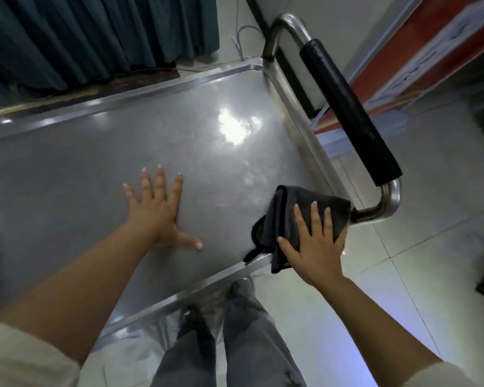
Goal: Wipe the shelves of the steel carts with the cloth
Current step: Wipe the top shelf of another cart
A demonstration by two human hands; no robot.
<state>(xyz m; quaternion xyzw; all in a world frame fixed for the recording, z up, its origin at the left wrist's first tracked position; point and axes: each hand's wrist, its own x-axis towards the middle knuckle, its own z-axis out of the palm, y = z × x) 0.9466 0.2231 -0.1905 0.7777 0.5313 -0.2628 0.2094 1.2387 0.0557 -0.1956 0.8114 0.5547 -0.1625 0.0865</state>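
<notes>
From the head view, the left hand [158, 212] lies flat on the steel cart's top shelf [95, 174], fingers [159, 181] straight and spread. The right hand [315, 244] presses the dark folded cloth [288, 210] onto the shelf's near right corner with straight fingers, just beside the cart's black-padded handle [347, 107].

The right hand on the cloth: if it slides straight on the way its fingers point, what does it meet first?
Probably the steel handle tube at the cart's corner, just past the dark cloth under the right hand; depth is uncertain.
</notes>
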